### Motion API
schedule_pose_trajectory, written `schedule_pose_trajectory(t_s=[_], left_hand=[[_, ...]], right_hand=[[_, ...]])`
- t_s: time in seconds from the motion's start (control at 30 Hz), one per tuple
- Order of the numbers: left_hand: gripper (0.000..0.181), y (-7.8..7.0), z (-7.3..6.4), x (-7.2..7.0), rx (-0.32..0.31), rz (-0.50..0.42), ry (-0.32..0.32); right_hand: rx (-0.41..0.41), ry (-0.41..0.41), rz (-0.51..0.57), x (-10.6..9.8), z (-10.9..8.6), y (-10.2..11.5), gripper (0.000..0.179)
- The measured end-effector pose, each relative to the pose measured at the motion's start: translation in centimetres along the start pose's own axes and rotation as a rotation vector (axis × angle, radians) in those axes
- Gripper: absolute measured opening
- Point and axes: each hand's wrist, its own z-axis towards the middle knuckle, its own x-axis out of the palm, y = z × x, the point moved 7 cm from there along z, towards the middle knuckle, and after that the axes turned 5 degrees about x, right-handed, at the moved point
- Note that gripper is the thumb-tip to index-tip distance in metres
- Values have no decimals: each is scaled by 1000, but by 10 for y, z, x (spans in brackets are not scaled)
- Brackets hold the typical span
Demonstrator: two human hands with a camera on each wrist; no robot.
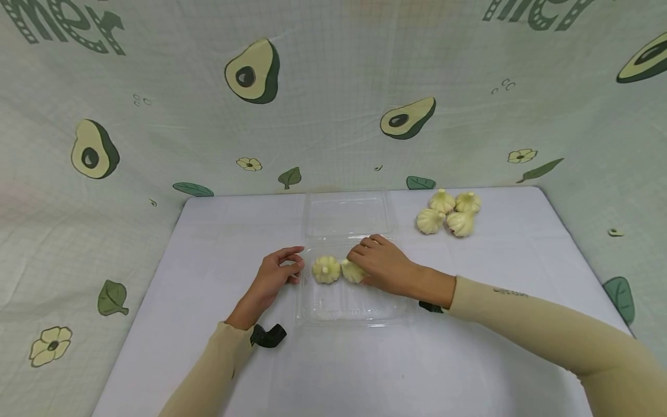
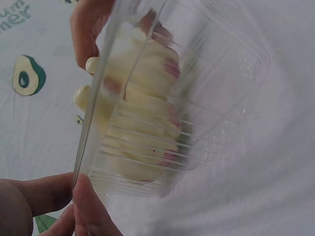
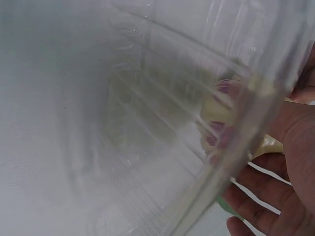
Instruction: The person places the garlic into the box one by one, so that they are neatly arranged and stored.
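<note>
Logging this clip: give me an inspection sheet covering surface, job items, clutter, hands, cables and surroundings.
Surface: white tabletop, smooth-looking.
Job items: clear plastic container with its lid open toward the far edge; one garlic bulb inside at left, a second bulb beside it under the right hand; four more bulbs grouped at the far right.
Clutter: nothing seen.
Hands: left hand pinches the container's left edge; right hand holds the second bulb.
Cables: nothing seen.
Surroundings: pale cloth printed with avocados, leaves and flowers.
</note>
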Motion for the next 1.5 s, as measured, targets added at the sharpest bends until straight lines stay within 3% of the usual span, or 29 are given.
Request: schedule_pose_trajectory(t_s=[0.27,0.53,0.87,1.5], left_hand=[[46,1,0,0,0,-4,3],[46,1,1,0,-2,-8,1],[46,2,1,0,5,-8,4],[46,1,1,0,2,-9,-8]], right_hand=[[-5,44,9,6,2,1,56],[-24,-7,-2,7,1,1,58],[11,-9,35,7,1,0,58],[40,-43,-2,4,-5,-6,55]])
